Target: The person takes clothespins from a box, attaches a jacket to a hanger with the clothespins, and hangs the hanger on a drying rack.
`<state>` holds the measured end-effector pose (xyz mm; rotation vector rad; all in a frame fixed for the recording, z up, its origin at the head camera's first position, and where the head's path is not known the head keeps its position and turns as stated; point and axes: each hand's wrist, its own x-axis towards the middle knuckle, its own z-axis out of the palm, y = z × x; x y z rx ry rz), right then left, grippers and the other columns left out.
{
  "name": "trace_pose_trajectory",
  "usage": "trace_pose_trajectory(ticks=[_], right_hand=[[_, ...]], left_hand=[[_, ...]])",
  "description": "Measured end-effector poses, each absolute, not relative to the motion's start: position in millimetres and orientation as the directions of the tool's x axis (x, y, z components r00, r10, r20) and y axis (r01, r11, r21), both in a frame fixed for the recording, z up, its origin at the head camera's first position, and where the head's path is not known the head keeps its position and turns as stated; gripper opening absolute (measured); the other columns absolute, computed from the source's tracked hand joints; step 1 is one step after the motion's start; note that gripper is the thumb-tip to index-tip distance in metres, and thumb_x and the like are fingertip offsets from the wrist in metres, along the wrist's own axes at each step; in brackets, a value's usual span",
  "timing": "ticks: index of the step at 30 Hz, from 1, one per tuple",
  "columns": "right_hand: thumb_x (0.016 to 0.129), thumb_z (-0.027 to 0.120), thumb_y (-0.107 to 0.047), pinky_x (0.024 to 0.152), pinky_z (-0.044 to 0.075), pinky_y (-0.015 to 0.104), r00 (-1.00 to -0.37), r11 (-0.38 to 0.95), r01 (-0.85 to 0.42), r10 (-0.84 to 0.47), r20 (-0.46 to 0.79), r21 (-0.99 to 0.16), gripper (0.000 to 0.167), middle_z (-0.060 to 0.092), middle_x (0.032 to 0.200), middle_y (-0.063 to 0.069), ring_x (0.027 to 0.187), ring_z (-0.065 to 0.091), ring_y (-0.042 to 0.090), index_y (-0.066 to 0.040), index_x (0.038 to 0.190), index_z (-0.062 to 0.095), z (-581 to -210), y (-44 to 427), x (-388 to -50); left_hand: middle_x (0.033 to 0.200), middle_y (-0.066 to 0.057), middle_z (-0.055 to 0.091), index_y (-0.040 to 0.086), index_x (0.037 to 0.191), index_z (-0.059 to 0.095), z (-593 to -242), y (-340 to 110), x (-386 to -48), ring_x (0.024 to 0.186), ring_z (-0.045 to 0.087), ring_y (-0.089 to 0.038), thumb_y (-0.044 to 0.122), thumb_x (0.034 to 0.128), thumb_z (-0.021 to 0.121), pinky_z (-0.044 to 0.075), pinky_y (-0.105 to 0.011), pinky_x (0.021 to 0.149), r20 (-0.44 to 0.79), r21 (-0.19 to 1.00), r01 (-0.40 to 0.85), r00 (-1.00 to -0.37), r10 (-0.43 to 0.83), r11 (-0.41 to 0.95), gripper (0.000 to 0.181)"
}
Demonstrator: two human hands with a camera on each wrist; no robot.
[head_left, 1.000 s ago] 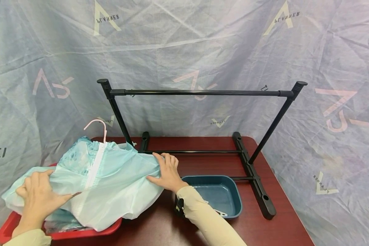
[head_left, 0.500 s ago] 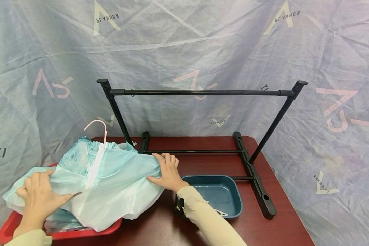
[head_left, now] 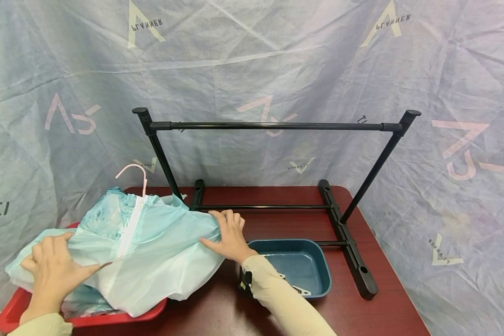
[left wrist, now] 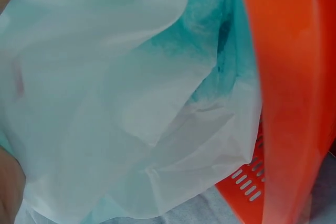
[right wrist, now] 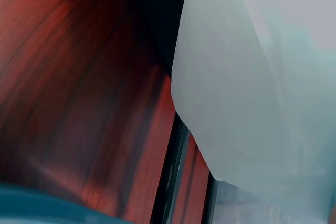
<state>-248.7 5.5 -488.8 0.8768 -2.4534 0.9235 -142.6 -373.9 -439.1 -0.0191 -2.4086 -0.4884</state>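
Observation:
A pale blue and white garment point(head_left: 164, 252) with a white zip strip lies across a red basket point(head_left: 122, 319), a pink hanger hook point(head_left: 135, 165) rising from its neck. My left hand point(head_left: 52, 270) grips its left part, thumb stretched over the cloth. At its right side my right hand point(head_left: 231, 235) holds the fabric with thumb and fingers spread; some fingertips are hidden. In the left wrist view the garment point(left wrist: 115, 93) hangs beside the red basket point(left wrist: 286, 77). The right wrist view shows the garment's edge point(right wrist: 236, 87) above the table.
A black rack point(head_left: 277, 126) with a horizontal bar stands on the dark red table point(head_left: 273, 224). A blue tray point(head_left: 294, 263) with white clips point(head_left: 301, 291) sits by my right forearm. Printed grey cloth point(head_left: 252, 60) hangs behind. Another piece of cloth point(head_left: 86, 298) lies in the basket.

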Motion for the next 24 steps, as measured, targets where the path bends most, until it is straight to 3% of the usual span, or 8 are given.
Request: trace_pose_trajectory(ticks=[3,6,8,10,14,17,24], right_hand=[[0.084,0.076,-0.044,0.084,0.023,0.043,-0.733,0.583,-0.667,-0.405,0.546,-0.464,0.071,0.044,0.118,0.011,0.094,0.033,0.025,-0.018,0.142,0.043,-488.7,4.9,-248.0],[0.084,0.076,-0.043,0.084,0.022,0.044,-0.723,0.572,-0.676,-0.392,0.568,-0.465,0.069,0.044,0.116,0.010,0.094,0.033,0.024,-0.018,0.141,0.044,-489.1,4.7,-247.7],[0.085,0.076,-0.042,0.084,0.022,0.044,-0.721,0.570,-0.677,-0.384,0.577,-0.466,0.068,0.044,0.115,0.010,0.093,0.033,0.024,-0.018,0.140,0.045,-489.1,4.4,-247.2],[0.085,0.075,-0.041,0.085,0.022,0.045,-0.724,0.568,-0.673,-0.375,0.579,-0.474,0.066,0.044,0.115,0.010,0.093,0.033,0.024,-0.018,0.140,0.046,-489.0,3.9,-246.7],[0.087,0.073,-0.041,0.087,0.021,0.047,-0.740,0.571,-0.655,-0.350,0.575,-0.495,0.061,0.045,0.114,0.010,0.093,0.033,0.025,-0.017,0.138,0.048,-488.8,2.4,-245.5],[0.089,0.070,-0.040,0.086,0.020,0.048,-0.748,0.570,-0.642,-0.318,0.583,-0.513,0.055,0.045,0.112,0.008,0.092,0.033,0.024,-0.016,0.134,0.051,-489.2,0.5,-245.3],[0.093,0.065,-0.038,0.086,0.020,0.048,-0.755,0.556,-0.628,-0.267,0.600,-0.544,0.043,0.047,0.110,0.008,0.092,0.035,0.024,-0.013,0.127,0.055,-489.5,-3.1,-245.6]], left_hand=[[0.093,-0.029,0.034,-0.011,0.115,0.043,-441.2,-374.2,-142.8,0.080,0.027,-0.054,0.061,0.0335,0.092,0.010,-0.063,0.069,0.630,0.345,0.140,-0.767,-0.119,0.928,0.120],[0.094,-0.031,0.034,-0.012,0.115,0.043,-443.7,-374.7,-143.6,0.079,0.026,-0.055,0.094,0.0392,0.069,0.009,-0.063,0.068,0.653,0.341,0.155,-0.749,-0.115,0.927,0.132],[0.094,-0.031,0.033,-0.012,0.115,0.043,-444.9,-375.0,-143.8,0.079,0.026,-0.055,0.100,0.0414,0.057,0.009,-0.063,0.068,0.653,0.342,0.155,-0.748,-0.116,0.927,0.135],[0.094,-0.031,0.033,-0.012,0.115,0.043,-445.1,-375.5,-144.0,0.079,0.025,-0.054,0.097,0.0381,0.064,0.009,-0.063,0.068,0.642,0.343,0.143,-0.758,-0.120,0.928,0.136],[0.094,-0.031,0.032,-0.012,0.117,0.042,-445.4,-376.1,-143.8,0.080,0.025,-0.053,0.067,0.0304,0.090,0.009,-0.062,0.068,0.608,0.353,0.118,-0.783,-0.131,0.928,0.126],[0.096,-0.031,0.032,-0.012,0.119,0.041,-445.9,-376.1,-143.9,0.082,0.025,-0.054,0.056,0.0305,0.093,0.009,-0.063,0.069,0.599,0.360,0.112,-0.789,-0.137,0.926,0.123],[0.097,-0.033,0.031,-0.013,0.120,0.039,-448.0,-377.5,-144.8,0.083,0.024,-0.055,0.052,0.0306,0.094,0.008,-0.063,0.069,0.589,0.366,0.104,-0.795,-0.144,0.925,0.123]])
